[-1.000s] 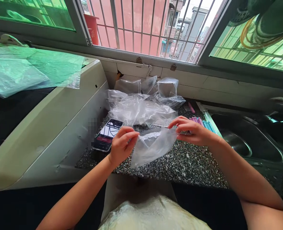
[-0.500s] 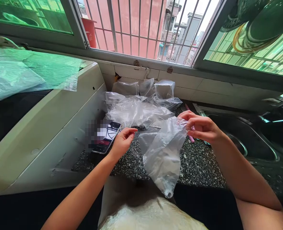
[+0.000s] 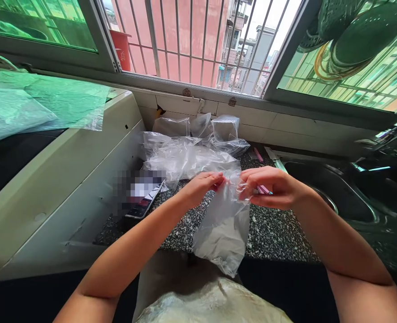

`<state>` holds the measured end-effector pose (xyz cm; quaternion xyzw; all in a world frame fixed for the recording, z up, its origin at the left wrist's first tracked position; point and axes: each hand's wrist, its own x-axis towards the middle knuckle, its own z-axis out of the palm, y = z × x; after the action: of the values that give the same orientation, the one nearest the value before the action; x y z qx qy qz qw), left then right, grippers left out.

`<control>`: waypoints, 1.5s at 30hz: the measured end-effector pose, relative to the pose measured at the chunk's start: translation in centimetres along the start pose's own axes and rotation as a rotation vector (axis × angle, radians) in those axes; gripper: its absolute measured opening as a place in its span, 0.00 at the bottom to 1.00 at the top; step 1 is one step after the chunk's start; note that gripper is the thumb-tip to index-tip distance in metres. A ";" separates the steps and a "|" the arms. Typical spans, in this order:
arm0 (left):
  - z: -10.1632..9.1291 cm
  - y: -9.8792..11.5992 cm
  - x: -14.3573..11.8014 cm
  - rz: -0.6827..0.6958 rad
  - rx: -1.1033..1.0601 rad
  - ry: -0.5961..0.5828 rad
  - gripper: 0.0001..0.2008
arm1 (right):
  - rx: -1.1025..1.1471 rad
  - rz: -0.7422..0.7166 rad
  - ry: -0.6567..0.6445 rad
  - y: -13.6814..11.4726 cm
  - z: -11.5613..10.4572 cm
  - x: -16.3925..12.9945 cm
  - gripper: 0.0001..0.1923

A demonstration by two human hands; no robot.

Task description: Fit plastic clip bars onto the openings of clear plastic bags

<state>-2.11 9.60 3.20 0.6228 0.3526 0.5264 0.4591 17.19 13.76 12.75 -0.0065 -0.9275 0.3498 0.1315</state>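
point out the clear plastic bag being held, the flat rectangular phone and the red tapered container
Clear plastic bag [image 3: 222,231], head view: hanging middle
Flat rectangular phone [image 3: 143,206], head view: screen
Red tapered container [image 3: 120,48], head view: side wall

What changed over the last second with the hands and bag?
The left hand, which had let go of the clear bag, has moved right and pinches its top again, close to the right hand. The bag, stretched between both hands at first, now hangs down. The right hand keeps hold; the phone and heaped bags stay put.
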 end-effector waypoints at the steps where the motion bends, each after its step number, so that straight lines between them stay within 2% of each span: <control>1: 0.1 0.3 0.0 -0.003 -0.029 -0.013 0.19 | -0.013 0.000 -0.003 0.0 0.0 -0.1 0.07; 4: 0.0 1.2 -0.8 0.003 -0.066 0.026 0.18 | -0.035 0.031 0.003 0.1 0.1 -0.2 0.08; 9: -1.3 2.7 -3.7 -0.002 -0.091 0.258 0.12 | -0.045 0.112 -0.003 0.9 0.7 0.2 0.08; 13: -3.2 3.7 -6.7 0.026 -0.067 0.427 0.10 | -0.027 0.164 -0.066 2.4 1.7 0.8 0.08; 19: -6.3 4.3 -10.6 0.050 0.025 0.562 0.08 | -0.063 0.199 -0.175 5.6 3.8 1.2 0.07; 24: -8.9 4.2 -13.2 0.011 0.138 0.714 0.08 | 0.046 0.262 -0.265 7.2 4.4 0.6 0.06; 28: -9.8 3.9 -14.3 -0.013 0.188 0.736 0.10 | 0.186 0.387 -0.334 8.8 6.2 -0.7 0.06; 33: -9.7 3.6 -14.9 -0.126 0.183 0.776 0.12 | 0.261 0.506 -0.337 10.2 9.3 -2.1 0.07; 36: -9.4 3.5 -15.2 -0.252 0.182 0.859 0.12 | 0.314 0.578 -0.286 10.3 9.5 -2.9 0.11; 38: -9.3 3.1 -15.4 -0.309 0.174 0.896 0.11 | 0.394 0.614 -0.206 10.5 9.0 -3.5 0.15; 41: -9.0 2.3 -15.4 -0.343 0.153 0.862 0.09 | 0.549 0.644 -0.015 10.8 8.1 -4.4 0.19; 45: -8.3 1.1 -14.6 -0.318 0.136 0.780 0.08 | 0.645 0.634 0.306 11.0 7.4 -5.4 0.20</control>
<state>-13.20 -2.57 -0.40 0.3437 0.6255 0.6208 0.3244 19.66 16.77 -1.04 -0.2995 -0.6937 0.6379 0.1485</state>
